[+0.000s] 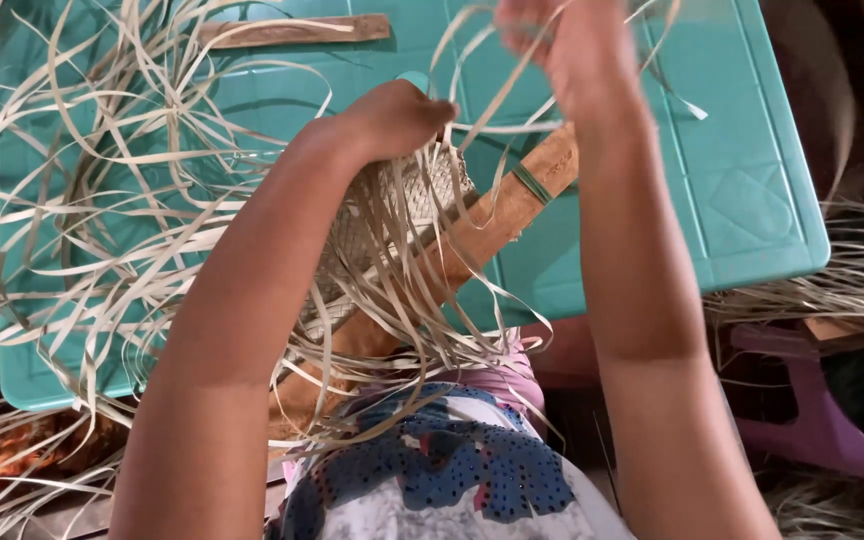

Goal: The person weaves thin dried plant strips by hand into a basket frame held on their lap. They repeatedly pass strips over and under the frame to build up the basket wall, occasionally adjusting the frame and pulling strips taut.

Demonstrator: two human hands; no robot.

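My left hand (392,120) presses down on a partly woven piece of pale straw (407,205), its fingers curled out of sight around the weave. The weave lies over a long wooden form (512,210) with a green rubber band (530,184) around it, slanting from my lap up onto a teal plastic table (742,200). My right hand (562,50), blurred near the top edge, is raised above the table and pinches thin straw strips (497,128) that run down toward the weave.
Many loose straw strips (102,200) fan out across the table's left half. A second wooden piece (297,30) lies at the table's far edge. A purple plastic stool (822,420) and more straw (852,280) sit at the right. Patterned clothing (442,460) covers my lap.
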